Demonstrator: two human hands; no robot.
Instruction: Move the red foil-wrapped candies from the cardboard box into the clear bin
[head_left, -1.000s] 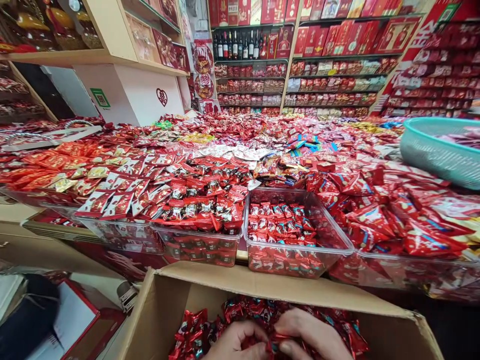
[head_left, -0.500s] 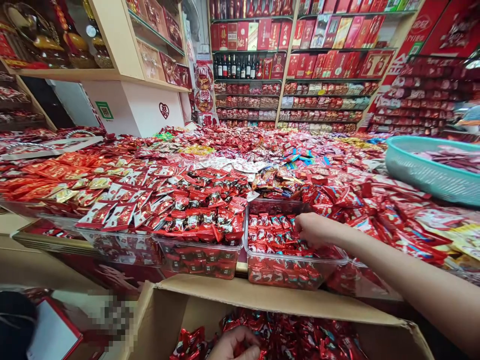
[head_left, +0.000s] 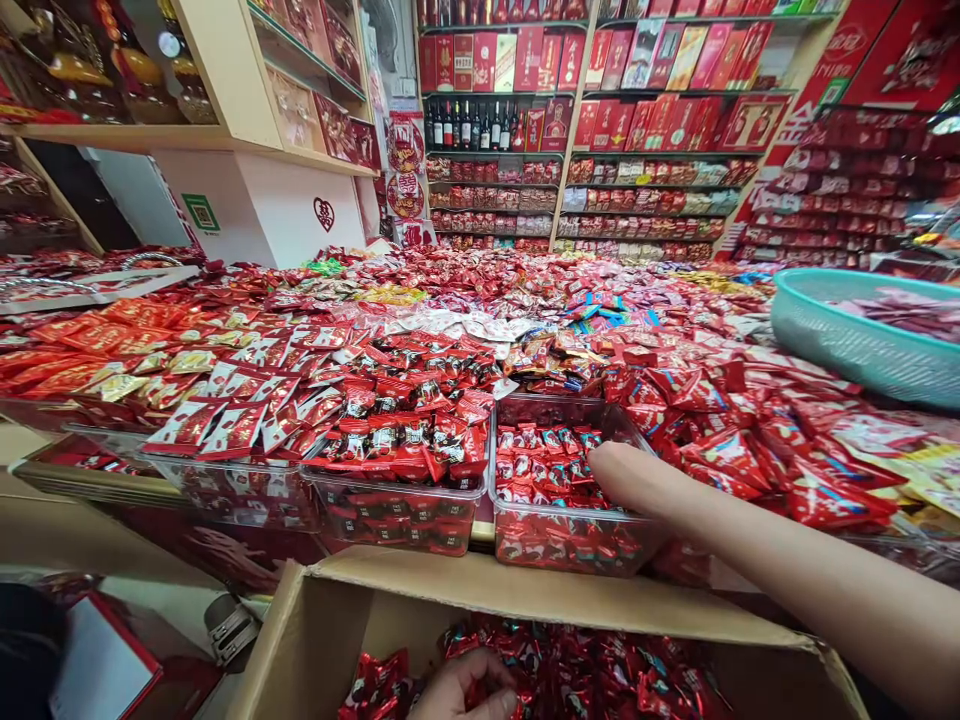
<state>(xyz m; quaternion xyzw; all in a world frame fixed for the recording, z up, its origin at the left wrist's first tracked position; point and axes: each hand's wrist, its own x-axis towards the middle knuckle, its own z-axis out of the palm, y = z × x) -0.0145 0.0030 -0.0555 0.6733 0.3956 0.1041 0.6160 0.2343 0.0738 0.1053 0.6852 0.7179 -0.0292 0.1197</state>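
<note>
My right hand [head_left: 624, 474] reaches over the right part of a clear plastic bin [head_left: 570, 519]. Its back and wrist face me, and its fingers are hidden, so what it holds does not show. Small red wrapped candies [head_left: 536, 465] lie in rows inside that bin. Low in the view, my left hand [head_left: 466, 684] is in an open cardboard box [head_left: 420, 578], fingers and thumb curled together at the loose red wrapped candies [head_left: 577, 665]. A candy seems to be in its grip, though the fingers cover most of it.
Left of the bin stands another clear bin [head_left: 397, 500] heaped with red-and-black packets. Wrapped sweets cover the counter behind. A turquoise basket [head_left: 862, 345] sits at the right. Shelves [head_left: 495, 95] of boxes and bottles line the back; a cabinet [head_left: 247, 150] overhangs the left.
My right hand has bent lower at the wrist over the bin, turning its fingers out of sight. My left hand stays in the box, nearly unmoved. The view has shifted slightly.
</note>
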